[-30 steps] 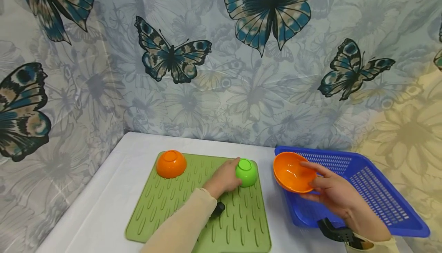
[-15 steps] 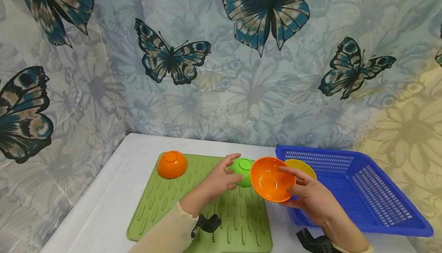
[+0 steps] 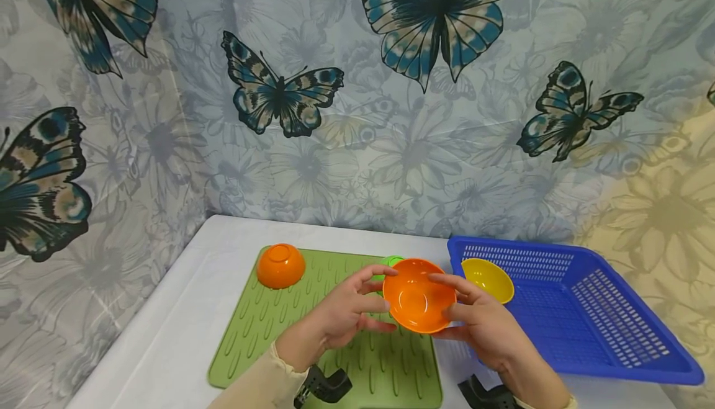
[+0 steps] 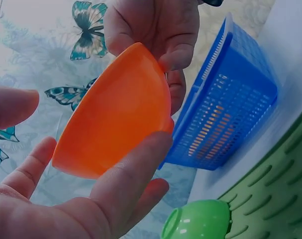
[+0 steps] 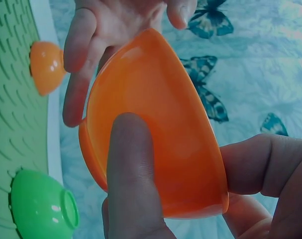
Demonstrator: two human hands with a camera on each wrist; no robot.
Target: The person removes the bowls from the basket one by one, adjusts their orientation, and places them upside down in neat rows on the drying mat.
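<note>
An orange bowl [image 3: 416, 303] is held up over the right part of the green ridged mat [image 3: 246, 341], its hollow facing the head camera. My right hand [image 3: 483, 319] grips its right side, with a finger over the rim and the thumb along the outside in the right wrist view. Spread around the other side are the fingers of my left hand [image 3: 341, 313]; in the left wrist view they reach right at the bowl's wall, while the thumb stands off it. Behind the held bowl an upturned green bowl [image 4: 203, 219] sits on the mat, mostly hidden from the head view.
Another orange bowl [image 3: 281, 266] lies upside down at the mat's far left corner. To the right stands a blue perforated basket [image 3: 665, 377], with a yellow bowl [image 3: 491, 282] leaning inside its left end. A butterfly-print cloth [image 3: 357, 173] hangs behind the white table [image 3: 167, 310].
My right hand has carried the orange bowl left from over the basket, uncovering the yellow bowl. My left hand has let go of the green bowl and come up to the orange one.
</note>
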